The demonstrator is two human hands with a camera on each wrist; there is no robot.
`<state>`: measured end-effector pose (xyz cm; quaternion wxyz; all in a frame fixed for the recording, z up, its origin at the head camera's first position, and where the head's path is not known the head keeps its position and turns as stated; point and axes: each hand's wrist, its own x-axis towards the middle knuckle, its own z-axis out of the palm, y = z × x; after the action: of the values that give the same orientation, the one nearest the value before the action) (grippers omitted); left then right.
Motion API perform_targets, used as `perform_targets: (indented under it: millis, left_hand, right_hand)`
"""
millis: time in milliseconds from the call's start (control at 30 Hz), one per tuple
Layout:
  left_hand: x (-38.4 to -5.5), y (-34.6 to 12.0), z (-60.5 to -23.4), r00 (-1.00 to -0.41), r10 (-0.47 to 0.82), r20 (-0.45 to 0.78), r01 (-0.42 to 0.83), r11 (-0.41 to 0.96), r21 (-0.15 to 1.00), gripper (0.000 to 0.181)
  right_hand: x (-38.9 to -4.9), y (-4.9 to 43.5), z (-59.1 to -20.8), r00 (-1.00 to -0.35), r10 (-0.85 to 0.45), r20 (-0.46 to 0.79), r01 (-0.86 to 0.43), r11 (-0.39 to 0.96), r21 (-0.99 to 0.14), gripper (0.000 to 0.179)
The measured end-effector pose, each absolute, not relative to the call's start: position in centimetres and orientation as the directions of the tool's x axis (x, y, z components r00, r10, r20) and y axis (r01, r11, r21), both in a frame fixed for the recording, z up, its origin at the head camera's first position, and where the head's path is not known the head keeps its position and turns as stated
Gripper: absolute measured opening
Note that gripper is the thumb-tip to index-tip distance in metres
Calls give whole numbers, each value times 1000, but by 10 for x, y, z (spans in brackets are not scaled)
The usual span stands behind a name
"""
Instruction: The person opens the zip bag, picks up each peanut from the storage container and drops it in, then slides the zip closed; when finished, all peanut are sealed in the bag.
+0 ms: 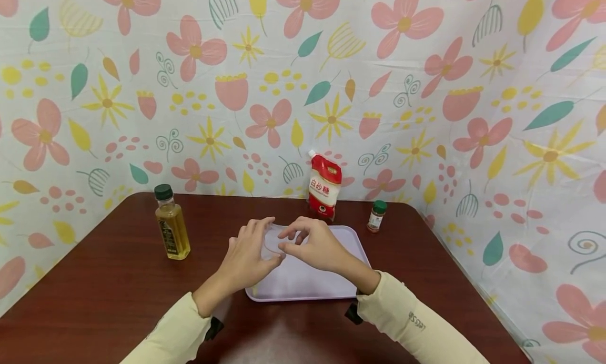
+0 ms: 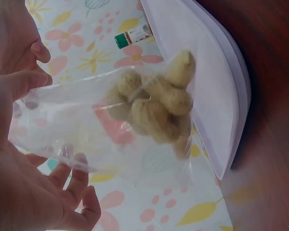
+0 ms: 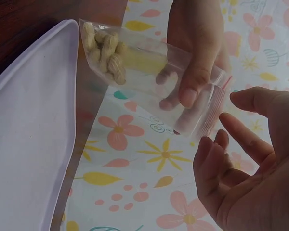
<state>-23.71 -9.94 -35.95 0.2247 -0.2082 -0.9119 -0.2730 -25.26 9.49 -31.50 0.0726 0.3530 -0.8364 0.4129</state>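
Observation:
My left hand [image 1: 248, 253] grips a clear zip bag [image 3: 183, 72] near its top, thumb on one face and fingers on the other. Several unshelled peanuts [image 2: 154, 103] lie at the bag's bottom end, which hangs downward over the lilac tray [image 1: 307, 287]. In the head view the bag is a faint transparent shape, mostly hidden by the hands. My right hand [image 3: 255, 163] is at the zip edge, with its thumb and forefinger apart and its fingers loosely bent. Its fingertips [image 3: 207, 144] are close beside the bag's mouth.
A bottle of yellow oil [image 1: 172, 227] with a dark cap stands on the left of the brown table [image 1: 118, 280]. Behind the tray is a red and white sugar pouch [image 1: 325, 188]. A small green-capped jar [image 1: 376, 216] stands at the right. Flowered cloth [image 1: 284, 90] hangs behind.

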Motion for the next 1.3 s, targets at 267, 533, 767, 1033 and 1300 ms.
perform_targets:
  millis: [267,533,767,1033,1300]
  left_hand:
    - [-237,-97,-358,-813,212,543,511,707,489,77]
    - [-235,-91,-353,-858,180,480,501,499,708,81]
    - [-234,-94,-353,-886,193,421,463,354,813,75]
    - [-237,-103,-363,-837,215,504,545,227,807,43]
    - [-240,-106,-364,-828,205,521,555,174,814,32]
  right_hand:
    - [-253,95,-314,-701,-613,365,-671,392,-629,9]
    - [-254,99,-315,-665,-646,376,-696,350,-627,4]
    - [-252,109,-314,-702,-587,402,-682,393,-617,5]
    - [-255,120,-318,-708,-545,449,-685,375,-624,9]
    - [-259,127,-319,-708,-503,495,-692,356,-628,11]
